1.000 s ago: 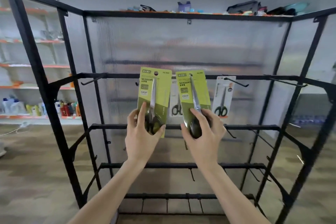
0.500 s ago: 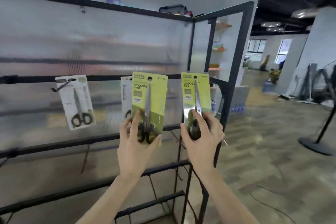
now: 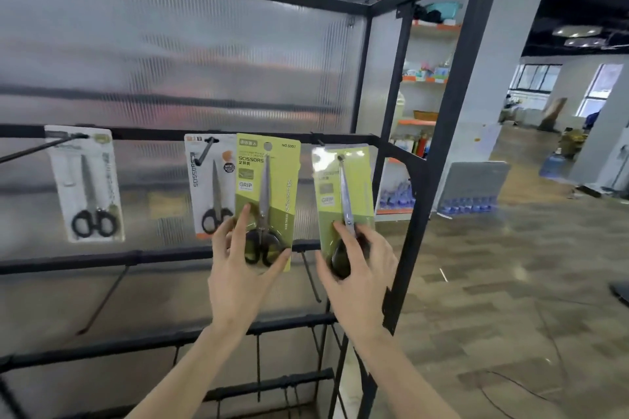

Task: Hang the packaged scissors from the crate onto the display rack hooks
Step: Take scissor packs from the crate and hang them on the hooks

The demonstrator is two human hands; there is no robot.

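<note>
Two bare forearms reaching up from the bottom edge. Left hand (image 3: pixel 238 269) pinching the lower end of a green scissors pack (image 3: pixel 267 194), thumb at the card's right edge, fingers (image 3: pixel 240 224) spread over its left side beside the black handles. Pack upright, printed "SCISSORS" and "GRIP", hang hole at the top just below the upper rail (image 3: pixel 153 133) and not visibly on a hook. Right hand (image 3: pixel 357 269) gripping a second green pack (image 3: pixel 343 187) by its bottom (thumb on the left, fingers curled around the dark handle end). Second pack slightly tilted, glare on its plastic, its top at rail height close to a short hook (image 3: pixel 320 141); whether the hook passes through the hole, impossible to tell.

Just behind the left-hand pack, partly covered by it, a white scissors pack (image 3: pixel 211 187) hanging on a black hook. Further left, well apart, another white pack (image 3: pixel 86 184) hanging from a long hook on the same rail. Lower down, bare hooks (image 3: pixel 311 277) jutting from the middle rail of the black display rack (image 3: pixel 439 160), ribbed translucent panel behind.

Beyond the rack's right frame, orange-edged store shelves (image 3: pixel 425 78) with small goods, blurred, and an open wood-look floor (image 3: pixel 510 282) stretching toward distant windows.
</note>
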